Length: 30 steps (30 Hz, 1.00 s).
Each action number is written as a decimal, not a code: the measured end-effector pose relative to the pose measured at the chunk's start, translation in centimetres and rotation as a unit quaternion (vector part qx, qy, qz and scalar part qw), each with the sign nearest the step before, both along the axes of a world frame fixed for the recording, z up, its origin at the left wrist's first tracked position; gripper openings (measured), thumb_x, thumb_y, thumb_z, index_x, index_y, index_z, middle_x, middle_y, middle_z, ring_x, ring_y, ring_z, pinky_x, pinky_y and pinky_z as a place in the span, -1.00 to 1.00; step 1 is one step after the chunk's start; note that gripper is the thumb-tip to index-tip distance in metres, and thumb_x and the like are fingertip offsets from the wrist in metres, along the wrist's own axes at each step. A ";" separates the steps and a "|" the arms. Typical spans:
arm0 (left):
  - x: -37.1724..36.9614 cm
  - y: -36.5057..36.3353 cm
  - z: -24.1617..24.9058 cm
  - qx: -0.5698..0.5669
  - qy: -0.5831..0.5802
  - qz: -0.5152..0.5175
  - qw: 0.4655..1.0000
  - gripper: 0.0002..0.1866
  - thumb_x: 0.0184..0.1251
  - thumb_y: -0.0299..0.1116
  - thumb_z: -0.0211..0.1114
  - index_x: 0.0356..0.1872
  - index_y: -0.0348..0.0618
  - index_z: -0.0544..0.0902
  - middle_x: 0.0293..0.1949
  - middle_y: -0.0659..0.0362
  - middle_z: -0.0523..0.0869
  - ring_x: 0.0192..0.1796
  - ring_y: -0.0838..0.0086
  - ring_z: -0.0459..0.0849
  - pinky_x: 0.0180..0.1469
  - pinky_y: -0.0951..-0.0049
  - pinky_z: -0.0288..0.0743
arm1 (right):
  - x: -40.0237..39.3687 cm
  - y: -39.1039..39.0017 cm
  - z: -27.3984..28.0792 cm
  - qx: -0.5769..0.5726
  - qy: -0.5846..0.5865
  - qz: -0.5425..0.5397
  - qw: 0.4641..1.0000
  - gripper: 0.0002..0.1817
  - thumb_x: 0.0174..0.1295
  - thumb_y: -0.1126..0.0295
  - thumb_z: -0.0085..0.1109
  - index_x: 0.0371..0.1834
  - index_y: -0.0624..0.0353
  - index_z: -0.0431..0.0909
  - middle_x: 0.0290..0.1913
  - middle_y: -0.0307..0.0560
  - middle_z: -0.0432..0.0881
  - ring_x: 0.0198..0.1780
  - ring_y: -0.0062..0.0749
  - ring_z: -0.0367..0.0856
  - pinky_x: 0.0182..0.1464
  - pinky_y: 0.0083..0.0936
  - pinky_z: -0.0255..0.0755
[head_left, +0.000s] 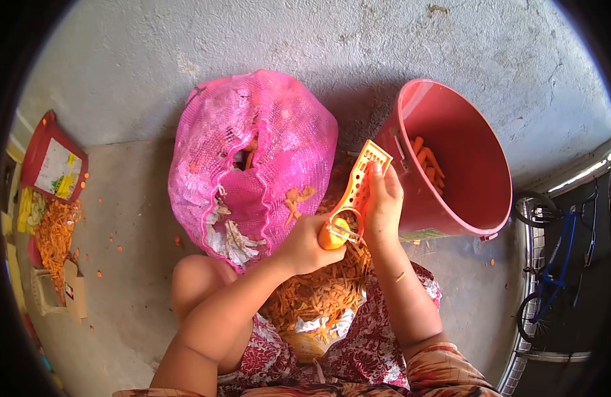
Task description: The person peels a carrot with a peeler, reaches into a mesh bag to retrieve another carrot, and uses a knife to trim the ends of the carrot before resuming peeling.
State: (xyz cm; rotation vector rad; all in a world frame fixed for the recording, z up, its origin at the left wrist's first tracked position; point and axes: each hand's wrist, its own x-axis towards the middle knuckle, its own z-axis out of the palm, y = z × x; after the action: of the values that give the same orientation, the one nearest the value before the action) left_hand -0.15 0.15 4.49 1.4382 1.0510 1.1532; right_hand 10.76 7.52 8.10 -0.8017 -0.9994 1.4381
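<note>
My left hand (312,246) is wrapped round a carrot (334,234), whose pale, partly peeled end points up. In my right hand (385,198) is an orange peeler (356,192) with a perforated handle, my thumb pressed on its upper part. The peeler's blade end lies against the carrot, or just over it. Below both hands a heap of carrot peelings (319,294) lies between my legs. Just beyond my left hand stands a pink mesh sack (299,126), its opening showing some carrots inside.
A large red bucket (464,145) leans to the right with carrots (428,162) inside. At far left are another red bucket (44,142), a pile of peelings (57,231) and a small carton (74,291). A blue bicycle (554,278) shows beyond the doorway; a grey wall (358,40) stands ahead.
</note>
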 end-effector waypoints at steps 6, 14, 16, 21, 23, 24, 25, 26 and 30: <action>1.1 -0.1 -0.7 0.047 0.021 0.105 0.993 -0.75 -0.18 -0.50 0.25 -0.35 -0.25 0.52 -0.53 0.10 0.60 -0.45 0.46 0.59 -0.38 0.49 0.42 | -0.1 0.0 -0.7 0.020 -0.016 -0.042 0.999 -0.84 0.28 0.35 -0.15 -0.22 0.20 0.34 -0.42 -0.33 0.45 -0.48 -0.79 0.36 -0.44 -0.82 0.28; 1.4 -0.1 -0.4 0.083 0.079 0.181 0.977 -0.67 -0.23 -0.47 0.29 -0.30 -0.23 0.52 -0.50 0.04 0.61 -0.42 0.29 0.63 -0.40 0.41 0.44 | -0.6 -0.8 -1.0 -0.013 -0.036 -0.107 0.994 -0.85 0.28 0.30 -0.15 -0.34 0.12 0.34 -0.56 -0.39 0.33 -0.61 -0.82 0.22 -0.62 -0.84 0.12; 1.2 -0.1 -0.5 0.092 0.088 0.159 0.979 -0.69 -0.24 -0.48 0.30 -0.33 -0.24 0.52 -0.51 0.06 0.61 -0.43 0.31 0.63 -0.40 0.43 0.44 | -0.8 -1.0 -0.7 -0.018 -0.035 -0.097 0.994 -0.82 0.26 0.29 -0.12 -0.35 0.17 0.37 -0.58 -0.39 0.32 -0.60 -0.79 0.22 -0.58 -0.80 0.13; 0.5 0.2 -0.8 0.051 0.043 0.060 0.996 -0.77 -0.26 -0.52 0.30 -0.45 -0.26 0.53 -0.55 0.13 0.61 -0.49 0.43 0.61 -0.42 0.51 0.43 | -0.5 -0.4 -0.9 0.020 -0.091 -0.080 0.992 -0.81 0.26 0.34 -0.12 -0.28 0.25 0.39 -0.47 -0.31 0.43 -0.50 -0.75 0.33 -0.48 -0.74 0.26; -0.2 -0.3 -0.2 0.074 0.028 -0.063 0.995 -0.78 -0.30 -0.45 0.31 -0.50 -0.20 0.53 -0.58 0.11 0.58 -0.51 0.39 0.58 -0.42 0.47 0.41 | 0.5 1.5 -2.9 0.070 -0.199 -0.150 0.966 -0.85 0.26 0.39 -0.12 -0.31 0.26 0.38 -0.44 -0.27 0.46 -0.48 -0.72 0.37 -0.43 -0.70 0.31; -0.4 -0.5 0.4 0.085 0.022 -0.124 0.988 -0.78 -0.31 -0.41 0.32 -0.52 -0.17 0.53 -0.59 0.09 0.57 -0.51 0.37 0.57 -0.42 0.46 0.40 | 1.7 3.5 -4.9 0.118 -0.296 -0.216 0.923 -0.85 0.24 0.39 -0.11 -0.32 0.25 0.39 -0.44 -0.26 0.46 -0.47 -0.71 0.37 -0.43 -0.69 0.31; 0.0 -1.1 1.2 0.093 0.011 -0.181 0.979 -0.80 -0.33 -0.41 0.32 -0.56 -0.16 0.53 -0.61 0.11 0.56 -0.53 0.42 0.56 -0.43 0.48 0.39 | 2.4 4.3 -4.7 -0.025 -0.109 -0.187 0.976 -0.85 0.23 0.37 -0.09 -0.34 0.23 0.41 -0.44 -0.26 0.46 -0.46 -0.70 0.37 -0.42 -0.70 0.30; 0.2 -1.6 0.6 0.045 -0.023 -0.171 0.984 -0.80 -0.33 -0.41 0.31 -0.57 -0.18 0.51 -0.63 0.13 0.55 -0.54 0.44 0.54 -0.44 0.48 0.38 | 3.4 5.0 -5.0 -0.045 -0.059 -0.189 0.979 -0.84 0.25 0.37 -0.13 -0.31 0.22 0.41 -0.42 -0.29 0.45 -0.46 -0.71 0.37 -0.42 -0.72 0.29; -0.4 -0.1 0.2 0.037 0.015 -0.073 0.997 -0.80 -0.29 -0.43 0.28 -0.58 -0.25 0.48 -0.66 0.14 0.52 -0.59 0.50 0.47 -0.48 0.50 0.34 | 2.7 4.1 -2.2 0.038 -0.005 -0.157 0.987 -0.81 0.29 0.36 -0.17 -0.19 0.22 0.39 -0.42 -0.33 0.45 -0.45 -0.75 0.36 -0.41 -0.74 0.31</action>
State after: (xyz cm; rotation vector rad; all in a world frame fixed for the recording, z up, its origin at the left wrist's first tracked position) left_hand -0.58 0.01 4.72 1.5681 0.9146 1.0789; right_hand 13.43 11.62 5.91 -0.8688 -0.8853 1.1195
